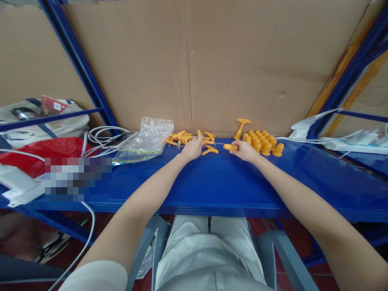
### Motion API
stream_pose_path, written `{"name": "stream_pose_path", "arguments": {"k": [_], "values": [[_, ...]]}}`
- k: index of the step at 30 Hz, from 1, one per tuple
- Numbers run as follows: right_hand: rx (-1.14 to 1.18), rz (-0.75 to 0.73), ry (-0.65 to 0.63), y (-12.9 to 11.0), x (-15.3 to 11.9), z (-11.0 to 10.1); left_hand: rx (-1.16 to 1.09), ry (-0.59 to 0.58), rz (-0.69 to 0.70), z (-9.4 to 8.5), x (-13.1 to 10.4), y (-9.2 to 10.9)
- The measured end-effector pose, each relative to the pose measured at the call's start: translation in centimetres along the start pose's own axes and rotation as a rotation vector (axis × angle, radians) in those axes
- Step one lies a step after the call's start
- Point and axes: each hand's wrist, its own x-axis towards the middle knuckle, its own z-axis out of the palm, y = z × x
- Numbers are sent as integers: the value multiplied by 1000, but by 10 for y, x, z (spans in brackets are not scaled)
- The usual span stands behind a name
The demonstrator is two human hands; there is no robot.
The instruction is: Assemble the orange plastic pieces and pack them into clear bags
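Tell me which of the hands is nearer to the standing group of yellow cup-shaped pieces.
Right. The right hand is by the left side of the yellow cup-shaped pieces; the left hand is farther left, at the pile of yellow handles.

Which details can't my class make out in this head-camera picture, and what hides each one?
All in the head view:
Left hand: its own back hides what it touches at the heap of yellow plastic T-shaped handles.
Yellow rounded plastic piece: right hand covers one end.
Small white rectangular label: print too small and blurred.
Blocky pixelated patch: hides whatever lies behind.
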Motion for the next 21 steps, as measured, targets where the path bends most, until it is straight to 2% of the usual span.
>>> {"name": "stream_pose_path", "arguments": {"k": [10, 16, 21], "values": [[8, -10, 26, 2, 1, 1, -18, 24, 36, 5, 1, -3], [36, -26, 47, -6, -2, -2, -30, 46, 61, 7, 2, -4], [33, -96, 74, -12, -2, -3, -70, 67, 154, 12, 1, 3]]}}
